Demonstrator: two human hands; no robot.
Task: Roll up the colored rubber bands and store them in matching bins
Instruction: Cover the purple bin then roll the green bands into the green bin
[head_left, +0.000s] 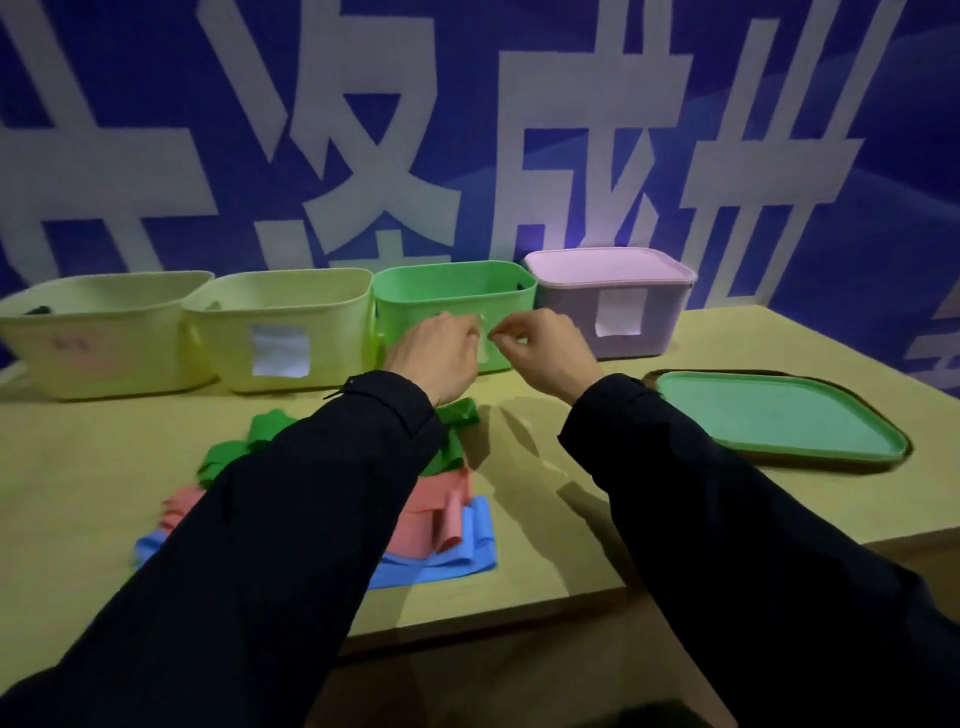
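Observation:
My left hand (436, 353) and my right hand (545, 353) are raised close together in front of the open green bin (452, 283). Their fingers are curled and the fingertips almost meet. They pinch a green band (460, 413) whose tail hangs below my left wrist; the held part is mostly hidden. More green bands (234, 452) lie on the table under my left sleeve. Nearer to me are red bands (441, 499), and under those a blue band (467, 561).
Two pale yellow bins (98, 332) (280, 306) stand left of the green bin. A purple bin with its lid on (608, 270) stands to its right. A green lid (779, 415) lies flat at the right. The wooden table's front edge (519, 608) is close to me.

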